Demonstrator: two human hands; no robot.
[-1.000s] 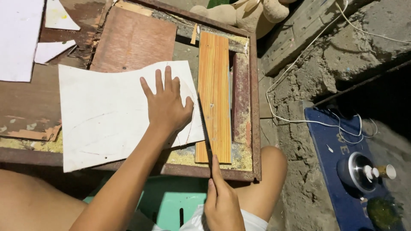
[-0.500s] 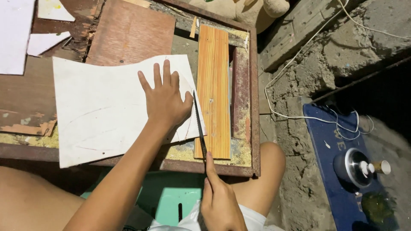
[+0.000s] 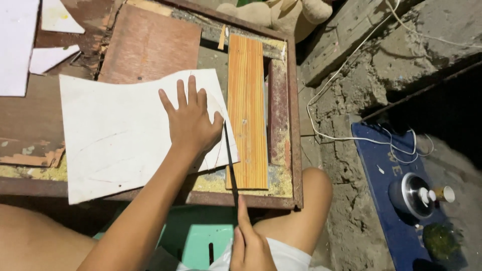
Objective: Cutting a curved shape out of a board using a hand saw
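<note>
The left hand (image 3: 193, 123) lies flat, fingers spread, on the right part of a white sheet (image 3: 120, 135), pressing it down onto the table (image 3: 30, 125); its grip is wide open and holds nothing. The sheet lies across the worn brown table top, its near edge reaching over the rusty metal frame (image 3: 293, 125) at the front, with faint curved pencil lines on its surface. The right hand (image 3: 251, 246) is low in the view, close to the body, its grip closed around the near end of a thin dark blade (image 3: 231, 160), forefinger stretched along it. The blade runs away from the person, up along the right edge of the sheet, its tip just beside the left thumb. To the right of the blade, touching or nearly touching it, a long orange plank (image 3: 246, 110) lies lengthwise on the table. Beyond the sheet lies a reddish board (image 3: 150, 45), and white scraps (image 3: 50, 35) lie at the far left corner. Below the table a green stool (image 3: 201, 241) shows between the person's bare knees. On the rough ground to the right a blue board (image 3: 391, 175) carries a small round metal device (image 3: 411, 193), with a white cord (image 3: 331, 95) trailing near it.
</note>
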